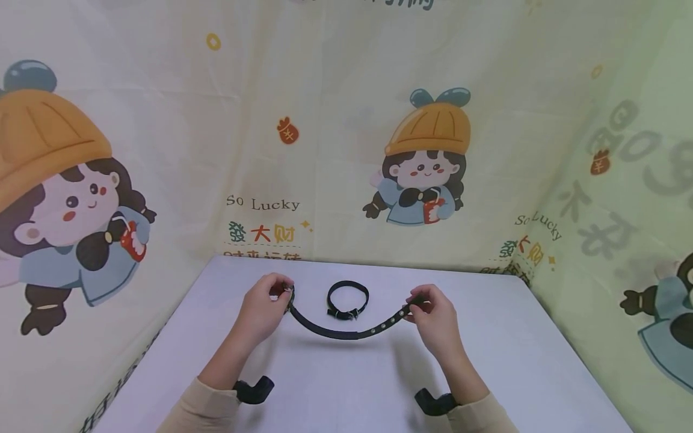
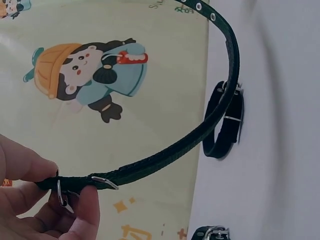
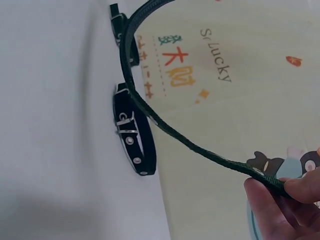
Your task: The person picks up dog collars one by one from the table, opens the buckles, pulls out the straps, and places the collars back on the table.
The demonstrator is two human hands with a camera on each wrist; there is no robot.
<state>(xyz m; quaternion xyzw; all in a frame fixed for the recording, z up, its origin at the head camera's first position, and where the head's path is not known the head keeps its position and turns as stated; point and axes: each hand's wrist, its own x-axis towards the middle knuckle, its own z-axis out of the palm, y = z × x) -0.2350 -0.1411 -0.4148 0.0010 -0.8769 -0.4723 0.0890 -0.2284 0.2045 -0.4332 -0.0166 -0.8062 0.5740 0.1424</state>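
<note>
A dark pet collar (image 1: 325,332), unfastened, hangs in a shallow curve between both hands above the table. My left hand (image 1: 263,305) pinches its buckle end; metal rings on that end show beside the fingers (image 2: 90,212) in the left wrist view. The other end, punched with metal eyelets, is pinched between thumb and fingers of my right hand (image 1: 435,316). Behind the curve, a second collar (image 1: 348,284), buckled into a loop, stands on the table. One more buckled collar (image 3: 120,27) shows partly in the right wrist view, and its buckle (image 2: 217,232) in the left wrist view.
The white table (image 1: 346,385) reaches back to a printed cloth backdrop (image 1: 335,150), with cloth on both sides. A black wrist mount (image 1: 255,391) sits at the left wrist, another mount (image 1: 435,402) at the right.
</note>
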